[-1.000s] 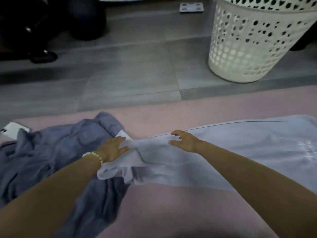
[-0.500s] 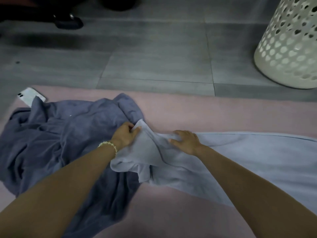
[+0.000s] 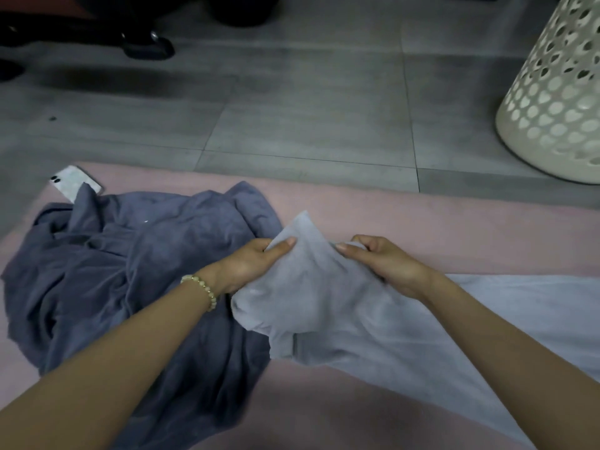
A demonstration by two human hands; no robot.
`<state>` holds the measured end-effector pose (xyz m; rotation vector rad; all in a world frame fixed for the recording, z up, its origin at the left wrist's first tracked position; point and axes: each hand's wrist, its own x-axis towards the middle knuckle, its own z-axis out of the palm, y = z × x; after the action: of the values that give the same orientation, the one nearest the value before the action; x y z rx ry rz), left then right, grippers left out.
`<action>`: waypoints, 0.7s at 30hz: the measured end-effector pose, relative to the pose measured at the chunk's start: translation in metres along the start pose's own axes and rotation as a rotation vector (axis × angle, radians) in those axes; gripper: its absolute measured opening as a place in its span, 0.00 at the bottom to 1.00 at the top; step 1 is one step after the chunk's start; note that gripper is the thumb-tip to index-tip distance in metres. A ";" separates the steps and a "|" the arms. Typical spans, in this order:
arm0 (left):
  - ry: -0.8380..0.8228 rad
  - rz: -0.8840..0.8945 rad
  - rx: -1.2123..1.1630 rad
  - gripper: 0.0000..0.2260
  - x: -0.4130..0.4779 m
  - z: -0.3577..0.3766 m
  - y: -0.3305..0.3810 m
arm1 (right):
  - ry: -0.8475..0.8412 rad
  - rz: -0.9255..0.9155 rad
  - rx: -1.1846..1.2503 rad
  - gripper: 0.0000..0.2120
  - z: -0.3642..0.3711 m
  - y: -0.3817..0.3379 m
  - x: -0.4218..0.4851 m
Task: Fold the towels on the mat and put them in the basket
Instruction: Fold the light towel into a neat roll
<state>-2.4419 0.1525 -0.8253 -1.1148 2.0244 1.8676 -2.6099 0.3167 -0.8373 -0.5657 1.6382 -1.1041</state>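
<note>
Head view looks down at a soft pink mat point(image 3: 422, 228) that lies on a grey tiled floor point(image 3: 308, 108). A pale lilac-grey cloth towel point(image 3: 324, 306) lies on the mat, spread flat toward the right, and its left end is lifted and bunched between both hands. The left hand point(image 3: 256, 267), with a pale beaded bracelet point(image 3: 201, 287) on the wrist, grips this raised end: its fingers point(image 3: 282, 246) are curled into the cloth, with the thumb pressed on the front. The right hand point(image 3: 386, 264) holds the same end just beside it, its fingers point(image 3: 363, 243) curled and pinching a fold. One corner of the towel stands up between the two hands. A darker blue-grey towel point(image 3: 130, 271) lies crumpled on the left part of the mat, touching the pale one. A white phone point(image 3: 73, 186) lies at the far left corner of the mat, its near edge covered by the dark towel. A white plastic basket with round holes point(image 3: 558, 102) stands on the floor beyond the mat at the far right, well apart from the hands.
</note>
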 end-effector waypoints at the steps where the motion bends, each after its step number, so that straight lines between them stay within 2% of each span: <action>1: -0.016 0.013 0.003 0.22 -0.007 0.000 0.008 | -0.035 -0.022 0.003 0.16 -0.006 -0.012 -0.008; 4: -0.042 0.069 -0.141 0.18 -0.015 -0.008 0.037 | -0.035 -0.105 -0.018 0.16 -0.020 -0.051 -0.015; 5: -0.003 0.092 -0.220 0.16 -0.011 -0.014 0.049 | 0.035 -0.150 -0.031 0.15 -0.024 -0.064 -0.009; 7: 0.090 0.188 -0.389 0.14 0.009 -0.029 0.067 | 0.283 -0.270 -0.045 0.11 -0.025 -0.085 0.017; 9: 0.241 0.263 -0.502 0.13 0.035 -0.039 0.066 | 0.483 -0.353 -0.049 0.05 -0.026 -0.090 0.047; 11: 0.472 0.232 -0.298 0.11 0.051 -0.041 0.042 | 0.530 -0.340 -0.127 0.13 -0.024 -0.074 0.065; 12: 0.514 0.202 -0.145 0.11 0.054 -0.038 0.024 | 0.521 -0.323 -0.190 0.14 -0.021 -0.057 0.067; 14: 0.388 0.105 0.126 0.15 0.048 -0.025 -0.012 | 0.455 -0.291 -0.238 0.12 -0.011 -0.020 0.053; 17: 0.114 -0.163 0.417 0.24 0.020 0.000 -0.046 | 0.259 -0.100 -0.239 0.03 0.008 0.045 0.017; 19: 0.080 -0.225 0.573 0.29 0.003 0.015 -0.055 | 0.110 0.041 -0.256 0.05 0.019 0.078 -0.007; 21: 0.156 -0.206 0.740 0.34 -0.010 0.026 -0.057 | 0.056 0.076 -0.278 0.06 0.028 0.097 -0.024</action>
<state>-2.4088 0.1836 -0.8698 -1.1885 2.2680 0.8189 -2.5604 0.3709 -0.9114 -0.6499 1.8622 -0.8488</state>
